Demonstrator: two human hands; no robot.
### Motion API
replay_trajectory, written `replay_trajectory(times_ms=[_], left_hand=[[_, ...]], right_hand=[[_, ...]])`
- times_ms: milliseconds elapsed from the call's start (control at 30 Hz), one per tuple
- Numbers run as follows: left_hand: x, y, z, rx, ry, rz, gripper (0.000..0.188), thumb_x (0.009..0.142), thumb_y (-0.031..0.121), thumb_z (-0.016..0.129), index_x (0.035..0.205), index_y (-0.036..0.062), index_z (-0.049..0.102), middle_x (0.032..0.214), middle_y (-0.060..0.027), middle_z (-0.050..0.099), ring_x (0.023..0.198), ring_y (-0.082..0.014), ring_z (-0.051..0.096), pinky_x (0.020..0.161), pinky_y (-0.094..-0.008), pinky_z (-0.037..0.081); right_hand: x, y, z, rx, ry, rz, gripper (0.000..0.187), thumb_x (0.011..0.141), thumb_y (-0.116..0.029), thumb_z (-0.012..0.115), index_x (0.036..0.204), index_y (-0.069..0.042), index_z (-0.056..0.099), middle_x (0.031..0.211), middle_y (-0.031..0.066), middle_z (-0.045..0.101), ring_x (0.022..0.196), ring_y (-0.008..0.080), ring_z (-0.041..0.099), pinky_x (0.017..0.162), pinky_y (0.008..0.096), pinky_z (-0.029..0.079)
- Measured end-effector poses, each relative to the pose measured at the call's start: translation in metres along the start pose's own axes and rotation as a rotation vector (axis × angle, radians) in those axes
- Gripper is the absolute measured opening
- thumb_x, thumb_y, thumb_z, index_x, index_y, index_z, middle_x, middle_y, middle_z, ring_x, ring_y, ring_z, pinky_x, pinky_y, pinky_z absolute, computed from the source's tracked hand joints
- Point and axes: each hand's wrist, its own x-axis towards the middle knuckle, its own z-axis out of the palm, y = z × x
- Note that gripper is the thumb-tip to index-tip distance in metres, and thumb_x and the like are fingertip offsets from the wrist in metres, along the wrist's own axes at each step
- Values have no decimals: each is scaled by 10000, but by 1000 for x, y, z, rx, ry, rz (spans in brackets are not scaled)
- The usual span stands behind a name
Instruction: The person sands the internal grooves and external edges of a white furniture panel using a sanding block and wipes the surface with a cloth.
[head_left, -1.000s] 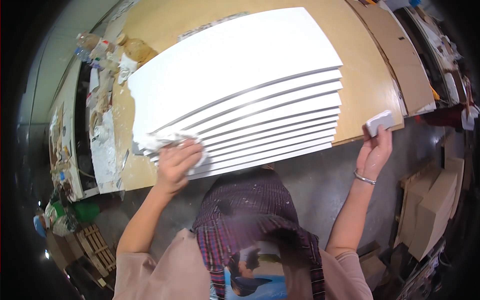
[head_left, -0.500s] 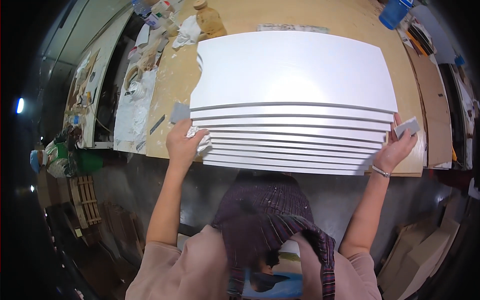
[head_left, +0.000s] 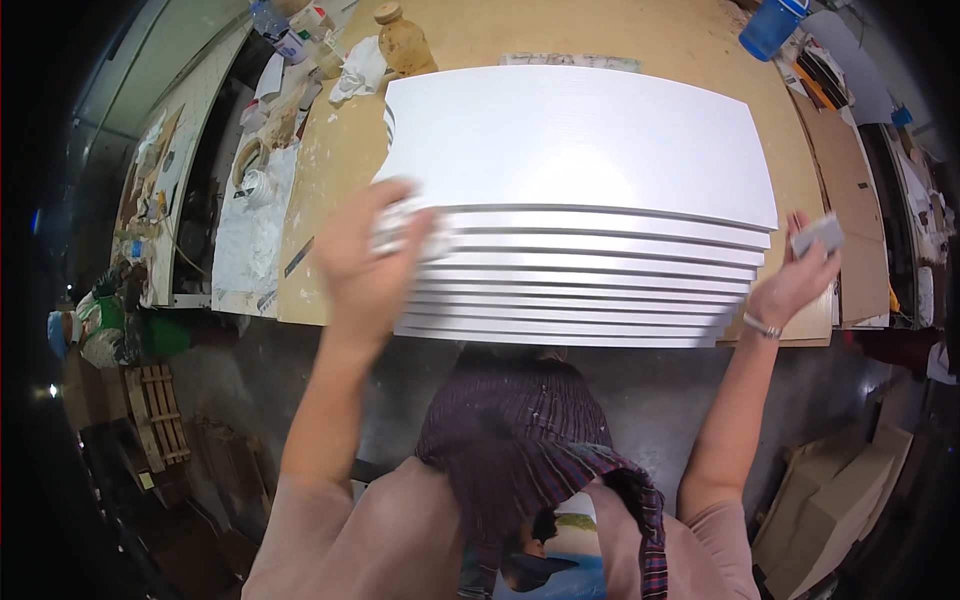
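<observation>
Along the left side of the bench [head_left: 325,190], a brownish ring [head_left: 248,160] lies beside a white sheet [head_left: 245,240], with a dark flat strip [head_left: 298,257] to its right. Farther back, a crumpled white wad [head_left: 360,70] sits just beside a capped amber bottle [head_left: 402,45]. The left forearm rises steeply from below, leaning slightly right, and ends in the left hand [head_left: 368,265], blurred, its thumb and fingers turned up and to the right. That grip is closed around a white cloth [head_left: 408,228] before the left end of the white panels [head_left: 580,140]; contact with them cannot be told. The panels lie stacked in the middle of the bench, their near edges stepped. Beyond them, back and to the right, is a blue container [head_left: 772,30]. The right forearm slants up and outward to a wrist with a metal bracelet [head_left: 762,327]. The right hand [head_left: 797,280], beside the stack's right end, has its grip pinched on a grey block [head_left: 820,234], fingers pointing upward.
</observation>
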Motion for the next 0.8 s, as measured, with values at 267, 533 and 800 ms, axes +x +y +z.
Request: replay_trajectory(times_ms=[267,533,800], left_hand=[[-14,28,128,160,-243,643,339,815,216,725,1142,126,708,1168,-27,697,1107,-207,646,1039,-488,385],[-38,4,65,146,-209,309,322,781,130,727,1082,16,728,1154,-117,709,1001,-293,652,893,-452,448],[-40,-14,38,-89,-225,343,210,814,166,711,996,63,723,943,-112,723,823,-293,672,812,-441,496]], right_hand=[[7,1,91,259,-449,362,380,1045,-179,381,1301,102,367,1110,304,641,959,355,715,871,388,604],[3,-7,85,250,-476,361,342,1038,-160,373,1259,98,408,1094,296,650,964,328,719,879,371,601],[5,-1,81,239,-451,364,367,1026,-168,414,1288,87,443,1076,232,675,944,290,718,845,343,599]])
